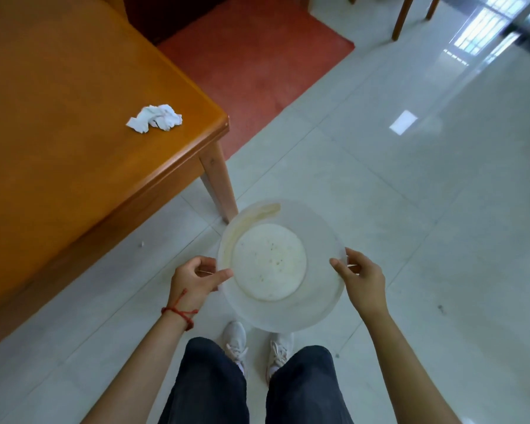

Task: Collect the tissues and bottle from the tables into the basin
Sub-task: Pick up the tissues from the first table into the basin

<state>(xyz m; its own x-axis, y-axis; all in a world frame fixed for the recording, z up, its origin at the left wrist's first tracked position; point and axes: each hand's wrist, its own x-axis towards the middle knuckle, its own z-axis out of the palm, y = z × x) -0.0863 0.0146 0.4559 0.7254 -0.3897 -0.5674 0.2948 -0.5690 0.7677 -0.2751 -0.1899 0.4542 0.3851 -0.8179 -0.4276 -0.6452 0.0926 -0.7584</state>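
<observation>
2 bare hands hold a clear plastic basin (318, 304) by its rim above the pale tiled floor (410, 209). left hand (193, 281) pinches the left edge, with a red string (178, 312) on that wrist; right hand (360, 278) pinches the right edge. 1 crumpled white tissue (155, 117) lies on the orange wooden table (58, 148) near its corner, well apart from the basin. no bottle in view.
</observation>
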